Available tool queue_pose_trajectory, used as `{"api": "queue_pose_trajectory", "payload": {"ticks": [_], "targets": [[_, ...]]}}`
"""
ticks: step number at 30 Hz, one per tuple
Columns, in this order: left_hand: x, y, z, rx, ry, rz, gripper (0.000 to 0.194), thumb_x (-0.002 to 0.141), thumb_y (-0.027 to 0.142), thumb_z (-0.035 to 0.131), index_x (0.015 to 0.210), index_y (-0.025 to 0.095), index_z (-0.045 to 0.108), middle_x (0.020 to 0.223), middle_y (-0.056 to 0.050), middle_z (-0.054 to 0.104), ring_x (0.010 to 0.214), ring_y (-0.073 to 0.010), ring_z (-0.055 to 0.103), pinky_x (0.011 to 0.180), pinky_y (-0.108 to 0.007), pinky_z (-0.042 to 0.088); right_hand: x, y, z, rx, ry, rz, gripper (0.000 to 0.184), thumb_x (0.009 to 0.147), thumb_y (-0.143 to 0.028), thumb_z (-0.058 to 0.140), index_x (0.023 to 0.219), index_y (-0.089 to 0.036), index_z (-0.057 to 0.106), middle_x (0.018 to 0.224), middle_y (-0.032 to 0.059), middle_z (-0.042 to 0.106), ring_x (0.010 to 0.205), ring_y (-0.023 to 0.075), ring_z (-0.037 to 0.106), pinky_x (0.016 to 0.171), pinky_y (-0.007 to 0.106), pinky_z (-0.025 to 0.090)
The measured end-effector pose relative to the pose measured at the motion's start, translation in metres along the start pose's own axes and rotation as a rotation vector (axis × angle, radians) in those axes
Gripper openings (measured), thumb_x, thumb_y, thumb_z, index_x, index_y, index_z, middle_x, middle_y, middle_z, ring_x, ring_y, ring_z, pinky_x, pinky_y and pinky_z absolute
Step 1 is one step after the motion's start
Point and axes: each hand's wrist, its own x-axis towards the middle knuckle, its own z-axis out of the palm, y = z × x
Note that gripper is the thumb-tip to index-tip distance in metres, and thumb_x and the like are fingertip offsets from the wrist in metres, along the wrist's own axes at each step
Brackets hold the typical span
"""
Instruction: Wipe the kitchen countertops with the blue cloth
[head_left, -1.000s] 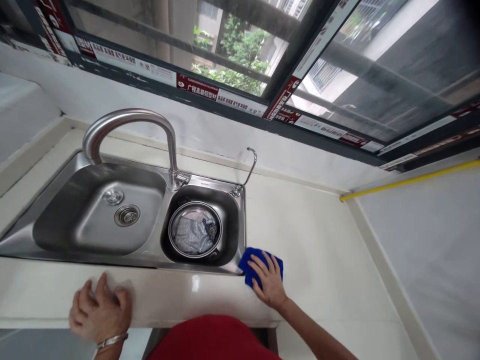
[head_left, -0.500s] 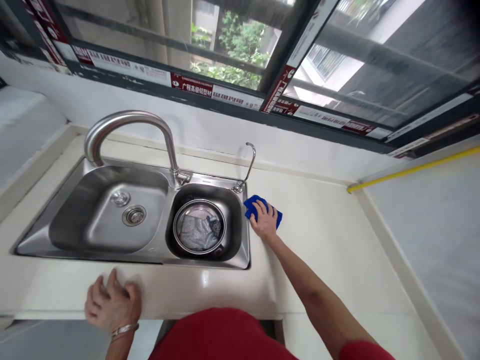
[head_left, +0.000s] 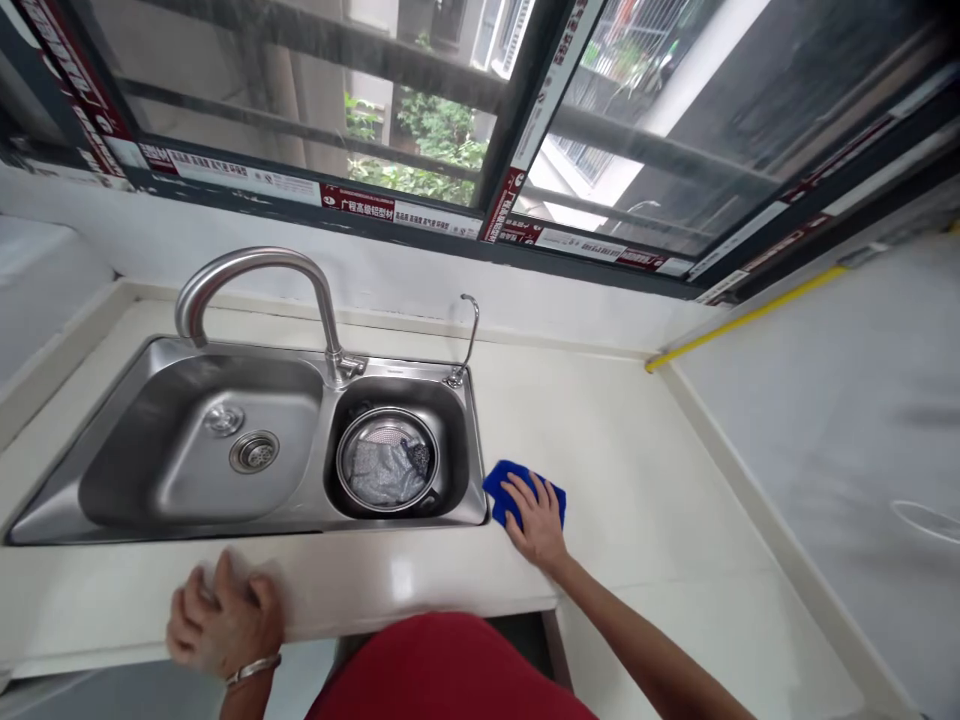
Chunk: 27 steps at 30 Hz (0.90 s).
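My right hand (head_left: pixel 537 518) lies flat with fingers spread on a blue cloth (head_left: pixel 504 483), pressing it to the cream countertop (head_left: pixel 637 470) just right of the sink's front corner. My left hand (head_left: pixel 223 620) rests on the counter's front edge with its fingers curled over the lip; nothing shows in it. A metal bangle sits on that wrist.
A steel double sink (head_left: pixel 187 450) fills the left of the counter, with a tall curved tap (head_left: pixel 255 275) and a thin small tap (head_left: pixel 466 335). The right bowl holds a round strainer basket (head_left: pixel 386 465) with a grey cloth inside. A window runs behind; a white wall stands at right.
My right hand has slid the blue cloth back toward me along the sink's right edge, after pushing it to the far corner half a second ago. My left hand stays on the edge.
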Motion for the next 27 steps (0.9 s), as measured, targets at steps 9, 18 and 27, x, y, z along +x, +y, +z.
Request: {"api": "queue_pose_trajectory", "payload": {"ticks": [9, 18, 27], "targets": [[-0.002, 0.005, -0.006, 0.059, 0.016, 0.013, 0.054, 0.085, 0.033, 0.054, 0.137, 0.020, 0.055, 0.147, -0.018, 0.049, 0.142, -0.0378, 0.036, 0.112, -0.062, 0.031, -0.076, -0.035, -0.013, 0.046, -0.066, -0.210, 0.066, 0.086, -0.028, 0.051, 0.150, -0.030, 0.039, 0.155, 0.0031, 0.043, 0.148, 0.0378, 0.023, 0.115, 0.066, 0.028], [-0.006, 0.005, -0.007, 0.022, 0.071, -0.021, 0.055, 0.086, 0.035, 0.057, 0.138, 0.017, 0.053, 0.144, -0.019, 0.054, 0.140, -0.0358, 0.042, 0.115, -0.059, 0.033, -0.023, -0.136, -0.009, 0.153, -0.275, -0.570, 0.072, 0.083, -0.027, 0.054, 0.153, -0.028, 0.036, 0.162, 0.0003, 0.032, 0.150, 0.0431, 0.006, 0.117, 0.072, 0.010], [-0.009, -0.009, -0.026, -0.262, -0.069, -0.105, 0.055, 0.095, 0.037, 0.039, 0.142, 0.011, 0.046, 0.144, -0.021, 0.055, 0.143, -0.0299, 0.041, 0.121, -0.053, 0.030, 0.044, -0.280, -0.007, 0.472, -0.504, -0.765, 0.068, 0.093, -0.042, 0.044, 0.157, -0.027, 0.024, 0.165, 0.0003, 0.022, 0.150, 0.0446, -0.006, 0.117, 0.075, -0.001]]}}
